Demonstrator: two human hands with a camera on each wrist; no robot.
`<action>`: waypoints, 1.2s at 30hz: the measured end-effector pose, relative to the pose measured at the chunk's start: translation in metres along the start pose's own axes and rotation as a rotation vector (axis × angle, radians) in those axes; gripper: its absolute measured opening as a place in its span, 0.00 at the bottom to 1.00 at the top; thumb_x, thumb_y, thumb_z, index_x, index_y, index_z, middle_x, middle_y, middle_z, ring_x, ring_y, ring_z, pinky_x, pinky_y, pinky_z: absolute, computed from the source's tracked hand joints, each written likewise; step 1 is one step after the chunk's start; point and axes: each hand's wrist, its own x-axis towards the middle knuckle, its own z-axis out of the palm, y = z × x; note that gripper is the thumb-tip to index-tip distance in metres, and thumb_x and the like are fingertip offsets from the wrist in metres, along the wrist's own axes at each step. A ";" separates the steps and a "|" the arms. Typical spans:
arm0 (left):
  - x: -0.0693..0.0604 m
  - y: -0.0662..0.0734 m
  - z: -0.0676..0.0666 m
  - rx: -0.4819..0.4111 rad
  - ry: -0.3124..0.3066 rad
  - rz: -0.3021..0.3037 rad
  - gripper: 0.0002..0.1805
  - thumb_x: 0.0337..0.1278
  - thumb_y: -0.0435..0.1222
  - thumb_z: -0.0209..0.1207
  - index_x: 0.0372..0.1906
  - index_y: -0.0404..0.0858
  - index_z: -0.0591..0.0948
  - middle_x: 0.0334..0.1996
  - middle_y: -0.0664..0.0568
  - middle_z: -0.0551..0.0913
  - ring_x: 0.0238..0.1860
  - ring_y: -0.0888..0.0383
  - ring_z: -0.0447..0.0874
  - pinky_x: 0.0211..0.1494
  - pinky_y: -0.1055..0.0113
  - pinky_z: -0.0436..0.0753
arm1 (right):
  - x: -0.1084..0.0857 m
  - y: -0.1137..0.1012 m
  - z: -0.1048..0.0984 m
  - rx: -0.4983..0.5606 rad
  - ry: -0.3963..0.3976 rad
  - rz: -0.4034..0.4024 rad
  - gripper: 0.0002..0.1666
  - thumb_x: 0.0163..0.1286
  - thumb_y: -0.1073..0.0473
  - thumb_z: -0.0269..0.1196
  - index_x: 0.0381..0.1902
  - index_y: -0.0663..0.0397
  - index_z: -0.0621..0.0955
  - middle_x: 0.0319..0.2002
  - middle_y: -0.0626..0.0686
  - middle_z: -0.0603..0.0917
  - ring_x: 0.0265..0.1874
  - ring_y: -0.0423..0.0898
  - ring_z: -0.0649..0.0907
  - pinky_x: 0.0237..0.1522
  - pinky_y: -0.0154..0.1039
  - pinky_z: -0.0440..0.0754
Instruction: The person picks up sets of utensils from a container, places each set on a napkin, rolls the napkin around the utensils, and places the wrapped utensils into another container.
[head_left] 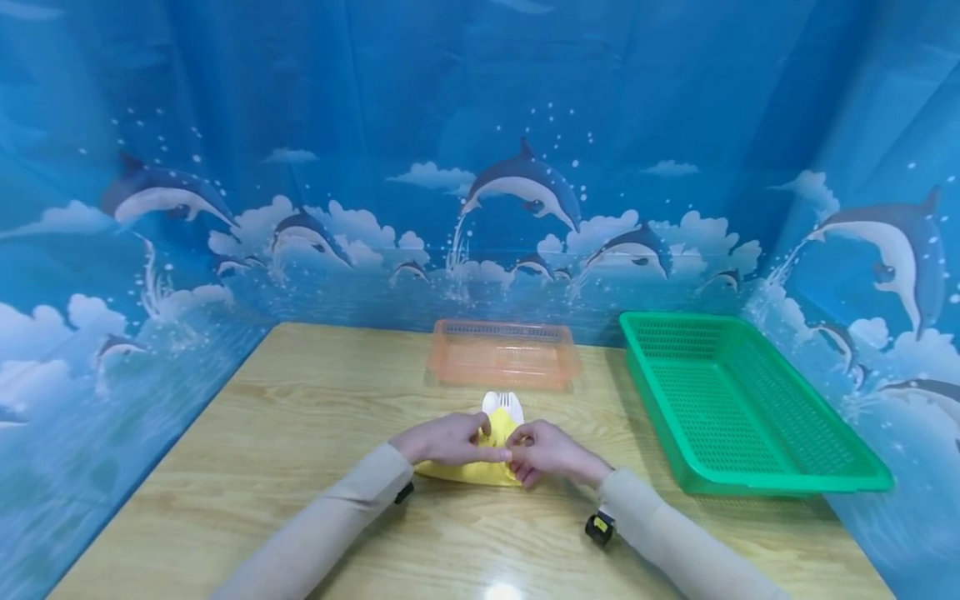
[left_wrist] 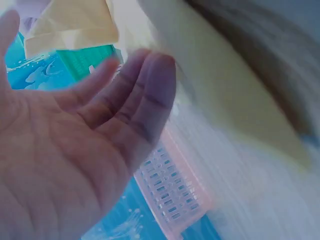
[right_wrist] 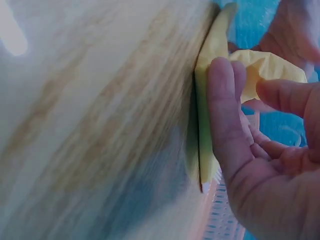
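A yellow cloth napkin [head_left: 472, 473] lies folded on the table, with white plastic cutlery [head_left: 503, 406], including a fork, sticking out of its far end. My right hand [head_left: 551, 452] is at the napkin's right side. In the right wrist view, a raised napkin fold [right_wrist: 272, 70] sits between its thumb and fingers, which pinch it. From the left, my left hand [head_left: 450, 439] reaches over the napkin, its thumb stretched toward the right fingertips. Its palm [left_wrist: 55, 165] looks bare in the left wrist view, with the fingers loosely bent. The hands hide part of the napkin.
Behind the cutlery stands a translucent orange basket [head_left: 502, 367]. A large green basket [head_left: 787, 479] is on the right side of the wooden table [head_left: 322, 375]. Blue dolphin-print curtains [head_left: 360, 167] surround the table's back and sides.
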 end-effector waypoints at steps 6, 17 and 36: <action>-0.002 -0.003 0.002 -0.009 -0.028 -0.028 0.29 0.63 0.63 0.53 0.17 0.46 0.74 0.13 0.60 0.72 0.15 0.65 0.63 0.21 0.74 0.64 | 0.002 -0.005 0.010 -0.253 0.074 -0.067 0.16 0.64 0.51 0.68 0.41 0.54 0.77 0.16 0.50 0.79 0.11 0.42 0.78 0.15 0.37 0.81; -0.004 -0.012 0.006 -0.274 -0.092 -0.159 0.21 0.61 0.43 0.64 0.15 0.39 0.78 0.11 0.55 0.77 0.12 0.65 0.66 0.14 0.77 0.62 | 0.008 -0.010 0.018 -0.647 0.166 -0.216 0.22 0.61 0.47 0.69 0.44 0.56 0.78 0.15 0.42 0.70 0.12 0.36 0.68 0.14 0.29 0.64; -0.004 -0.007 0.009 -0.167 -0.095 -0.189 0.19 0.61 0.43 0.64 0.16 0.40 0.80 0.13 0.56 0.77 0.14 0.65 0.69 0.17 0.77 0.68 | 0.026 -0.014 0.003 -0.909 -0.014 -0.438 0.26 0.65 0.47 0.66 0.58 0.51 0.82 0.47 0.49 0.76 0.46 0.42 0.73 0.52 0.37 0.77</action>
